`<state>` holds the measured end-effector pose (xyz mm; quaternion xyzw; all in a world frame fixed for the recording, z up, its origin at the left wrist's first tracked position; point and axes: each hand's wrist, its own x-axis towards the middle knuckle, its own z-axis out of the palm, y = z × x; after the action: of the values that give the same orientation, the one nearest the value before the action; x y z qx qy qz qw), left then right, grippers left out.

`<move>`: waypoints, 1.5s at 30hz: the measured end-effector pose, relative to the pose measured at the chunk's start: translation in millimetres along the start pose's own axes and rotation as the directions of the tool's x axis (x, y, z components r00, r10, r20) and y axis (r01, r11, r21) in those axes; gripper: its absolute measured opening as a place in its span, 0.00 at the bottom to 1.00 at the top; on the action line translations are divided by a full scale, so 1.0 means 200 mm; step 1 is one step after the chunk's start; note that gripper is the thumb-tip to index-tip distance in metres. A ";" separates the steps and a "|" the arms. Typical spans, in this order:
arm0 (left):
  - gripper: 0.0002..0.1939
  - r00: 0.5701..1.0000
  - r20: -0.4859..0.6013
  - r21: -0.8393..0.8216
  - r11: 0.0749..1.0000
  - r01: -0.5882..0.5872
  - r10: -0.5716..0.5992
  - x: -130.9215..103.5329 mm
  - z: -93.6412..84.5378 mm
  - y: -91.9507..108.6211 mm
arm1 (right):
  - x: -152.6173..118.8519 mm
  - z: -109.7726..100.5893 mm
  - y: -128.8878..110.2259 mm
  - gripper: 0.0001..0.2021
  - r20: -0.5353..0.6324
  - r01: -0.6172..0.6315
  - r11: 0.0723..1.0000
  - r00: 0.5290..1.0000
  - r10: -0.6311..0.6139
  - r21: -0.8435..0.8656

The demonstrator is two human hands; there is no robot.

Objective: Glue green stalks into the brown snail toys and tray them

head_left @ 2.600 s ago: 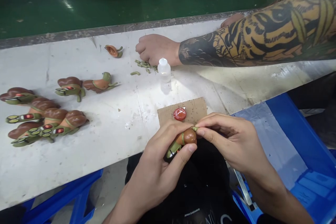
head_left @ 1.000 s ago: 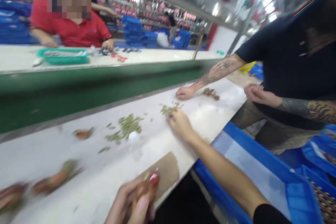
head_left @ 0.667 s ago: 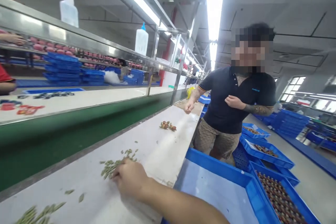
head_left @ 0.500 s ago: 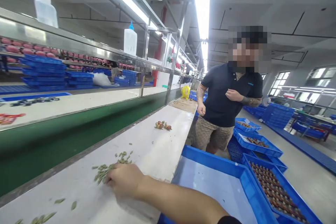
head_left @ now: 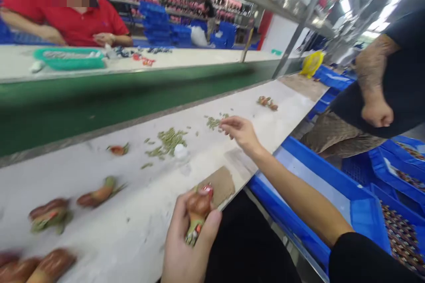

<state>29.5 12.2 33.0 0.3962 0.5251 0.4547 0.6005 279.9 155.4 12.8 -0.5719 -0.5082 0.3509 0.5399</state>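
My left hand (head_left: pixel 184 247) is closed round a small painted figurine (head_left: pixel 198 203), brown and green with a red shiny spot on top. Farther out, my right hand (head_left: pixel 244 135) hovers by a small scatter of green leaf-like pieces (head_left: pixel 212 122), its thumb and fingertips pinched together; whatever is between them is too small to make out. A larger pile of the same green pieces (head_left: pixel 170 140) lies to the left, beside a small round white object (head_left: pixel 181 152). Similar brown-green figurines (head_left: pixel 99 194) lie on the left of the white table (head_left: pixel 133 239), somewhat blurred.
A brown pad (head_left: pixel 224 183) sits at the table's near edge. Blue trays (head_left: pixel 318 185) stand on the right, one bearing rows of small brown items. A person in dark clothing (head_left: pixel 375 110) stands close there. Across the green divider (head_left: pixel 99 106) sits a person in red (head_left: pixel 79 22).
The view has swung left and down. My left hand with the figurine has come into view. My right hand has lifted from the green pieces it was touching.
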 end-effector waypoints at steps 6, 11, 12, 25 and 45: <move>0.09 0.988 0.082 0.000 0.992 -0.128 0.128 0.10 0.12 0.06 | -0.48 0.01 -0.24 0.19 0.055 -0.149 0.927 0.989 0.139 0.345; 0.08 0.977 0.167 -0.115 0.987 -0.113 0.132 0.13 0.22 0.09 | -0.63 0.02 -0.32 0.14 0.094 -0.179 0.847 0.984 0.152 0.501; 0.10 0.976 0.188 -0.140 0.986 -0.085 0.111 0.13 0.23 0.09 | -0.64 0.01 -0.32 0.13 0.095 -0.171 0.844 0.985 0.143 0.509; 0.08 0.929 0.232 0.093 0.944 -0.316 0.288 0.07 0.11 0.01 | -0.78 -0.04 -0.27 0.02 0.202 -0.176 0.965 0.970 0.136 0.195; 0.18 0.801 0.231 0.661 0.516 -0.545 0.552 -0.06 -0.18 -0.29 | -0.82 0.10 -0.16 0.10 0.196 0.148 0.934 0.977 -0.086 -0.327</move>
<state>0.9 -14.9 -23.9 0.7353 0.5067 0.3883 0.2275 216.6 -0.5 15.8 -0.5913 -0.6405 0.2750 0.4056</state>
